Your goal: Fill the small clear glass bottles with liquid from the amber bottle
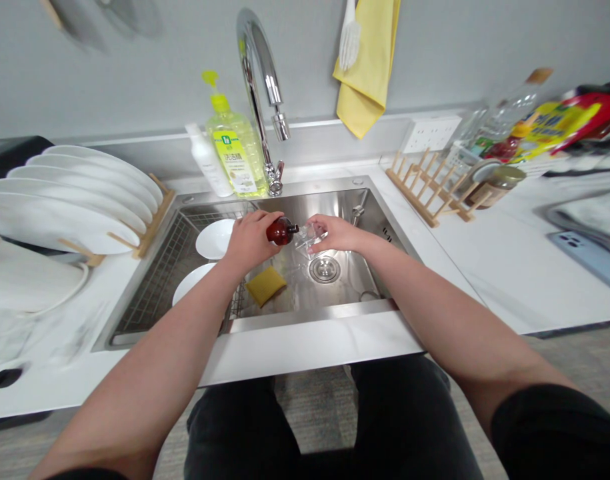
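Note:
Over the sink [305, 321], my left hand [253, 239] is wrapped round a dark red-brown bottle [279, 231], tilted so its narrow black neck points right. Just to the right, my right hand [337, 235] grips a small clear glass [309, 239], partly hidden by the fingers. The bottle's neck points at the glass; whether they touch I cannot tell, and no liquid shows between them. Below lies a yellow sponge [265, 285] on the sink floor, left of the round drain [325, 269]. Two white bowls, one of them the upper bowl [215, 239], sit in the wire basket [159, 280].
A chrome faucet [257, 87] rises behind the sink, beside a yellow-green dish soap bottle [237, 153] and a white bottle [207, 160]. White plates [59, 210] stand in a rack at left. At right are a wooden rack [429, 190], a jar [497, 187] and a phone [587, 257].

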`<state>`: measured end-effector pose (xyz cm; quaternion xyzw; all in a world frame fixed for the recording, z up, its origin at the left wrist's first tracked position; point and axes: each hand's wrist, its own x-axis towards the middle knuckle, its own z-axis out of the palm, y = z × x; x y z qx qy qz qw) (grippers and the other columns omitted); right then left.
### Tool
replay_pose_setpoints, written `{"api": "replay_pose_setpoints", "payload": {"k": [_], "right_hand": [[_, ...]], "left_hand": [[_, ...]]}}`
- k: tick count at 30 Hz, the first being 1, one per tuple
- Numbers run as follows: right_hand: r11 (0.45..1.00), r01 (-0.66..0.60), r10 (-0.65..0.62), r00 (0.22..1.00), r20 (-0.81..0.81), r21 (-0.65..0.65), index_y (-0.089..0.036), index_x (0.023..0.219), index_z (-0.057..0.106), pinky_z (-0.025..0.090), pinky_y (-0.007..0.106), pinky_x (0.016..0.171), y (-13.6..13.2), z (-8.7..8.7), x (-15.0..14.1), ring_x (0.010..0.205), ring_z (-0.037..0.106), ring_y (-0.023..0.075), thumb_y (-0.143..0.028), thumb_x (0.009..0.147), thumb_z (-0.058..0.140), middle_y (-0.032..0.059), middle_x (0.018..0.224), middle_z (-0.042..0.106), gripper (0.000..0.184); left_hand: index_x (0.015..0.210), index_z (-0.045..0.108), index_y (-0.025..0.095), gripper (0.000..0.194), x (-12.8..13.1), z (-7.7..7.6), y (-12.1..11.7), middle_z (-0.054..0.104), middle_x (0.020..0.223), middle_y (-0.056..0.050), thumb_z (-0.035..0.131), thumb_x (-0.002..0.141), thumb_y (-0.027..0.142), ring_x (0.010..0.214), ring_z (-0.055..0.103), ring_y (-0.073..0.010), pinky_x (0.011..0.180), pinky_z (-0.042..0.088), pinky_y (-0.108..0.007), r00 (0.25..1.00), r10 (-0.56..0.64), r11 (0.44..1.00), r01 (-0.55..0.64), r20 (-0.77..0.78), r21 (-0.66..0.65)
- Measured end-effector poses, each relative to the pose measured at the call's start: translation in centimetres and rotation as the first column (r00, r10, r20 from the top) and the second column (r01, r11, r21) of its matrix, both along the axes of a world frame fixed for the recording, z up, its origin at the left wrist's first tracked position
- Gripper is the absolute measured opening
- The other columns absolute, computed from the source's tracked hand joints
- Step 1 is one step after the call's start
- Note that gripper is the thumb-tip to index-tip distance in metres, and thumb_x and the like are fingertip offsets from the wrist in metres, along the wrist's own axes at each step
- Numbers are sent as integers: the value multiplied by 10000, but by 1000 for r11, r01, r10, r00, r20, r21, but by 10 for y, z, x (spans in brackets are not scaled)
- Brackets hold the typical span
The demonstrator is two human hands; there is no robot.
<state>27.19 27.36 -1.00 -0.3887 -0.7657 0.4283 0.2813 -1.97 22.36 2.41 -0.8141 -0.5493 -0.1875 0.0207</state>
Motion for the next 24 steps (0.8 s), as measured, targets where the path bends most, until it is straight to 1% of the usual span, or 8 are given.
{"api": "replay_pose_setpoints", "payload": {"k": [5,12,24], "right_hand": [[1000,-6,5,1000,14,23,-242,1221,735,614,409,930,2,-3,1,996,750,272,-442,614,1065,39,1069,785,719],[1000,-17,17,1000,20,18,-256,1238,728,620,421,973,4,-6,2,1030,762,276,-442,622,1066,44,1116,803,727],[1000,16,-17,999,40,16,-254,1253,745,645,426,1011,1,-3,1,1083,789,288,-383,626,1089,48,1156,831,726]], "left_hand": [[1604,676,302,790,0,1,0,746,1455,-116,880,841,315,1370,674,-400,1135,489,-516,1000,6,1000,-6,-19,-11],[1594,680,314,750,1,2,-1,749,1454,-111,855,865,323,1378,671,-396,1127,482,-519,999,11,1000,-11,-42,1],[1599,667,327,749,2,2,-3,736,1486,-108,838,870,311,1414,644,-405,1145,458,-535,999,26,1000,-26,-44,3]]}}
